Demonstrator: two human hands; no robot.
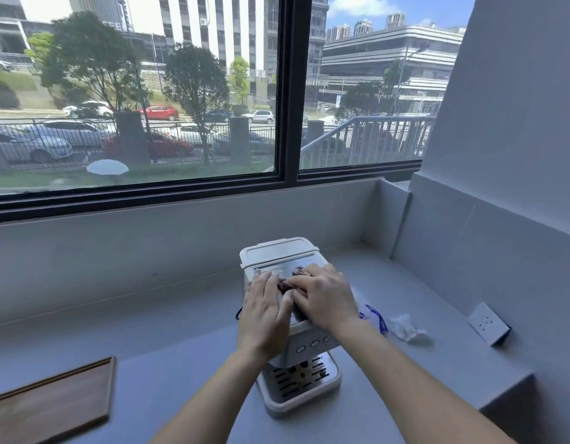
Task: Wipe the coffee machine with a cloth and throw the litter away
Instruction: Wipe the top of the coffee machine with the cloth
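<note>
A white coffee machine (278, 251) stands on the grey counter (168, 318) below the window. Both my hands lie on its top. My right hand (325, 296) presses down on a dark cloth (285, 283), most of which is hidden under the fingers. My left hand (264, 312) rests flat on the left part of the top, fingers close together, touching the cloth's edge. The machine's drip tray (298, 382) with its slotted metal grate shows below my wrists. To the right of the machine lies litter: a crumpled white wrapper (407, 328) and a white-and-blue packet (375, 315).
A brown wooden board (49, 405) lies at the counter's front left. A white wall socket (488, 323) sits on the right wall, low near the counter. The counter ends in a corner at the back right and drops off at the front right edge.
</note>
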